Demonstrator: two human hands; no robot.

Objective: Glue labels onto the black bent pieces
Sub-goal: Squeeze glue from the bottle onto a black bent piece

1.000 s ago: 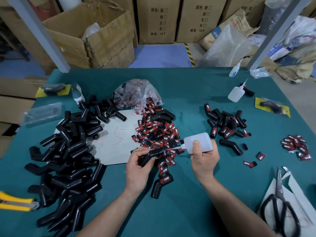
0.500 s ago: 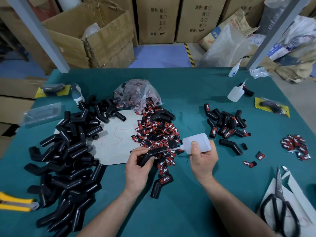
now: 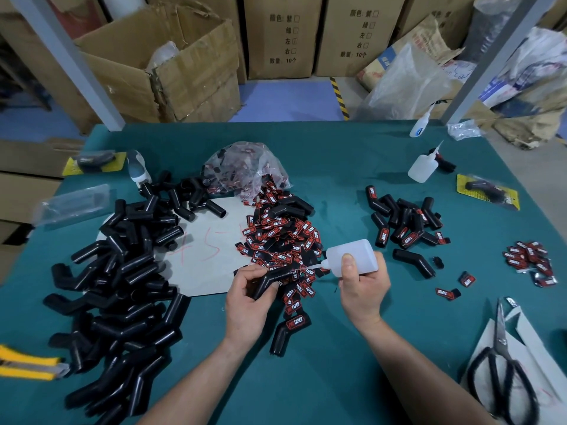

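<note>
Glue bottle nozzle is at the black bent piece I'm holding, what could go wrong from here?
1. The translucent white plastic glue bottle in your right hand points its nozzle over the heap of red-and-black labels; a drip could stick loose ones together.
2. Your left hand grips the black bent piece close to the nozzle tip, so glue may reach that hand.

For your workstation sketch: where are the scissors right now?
In the head view, the scissors lie at bottom right on white paper, nearer the person than the small label pile.
</note>
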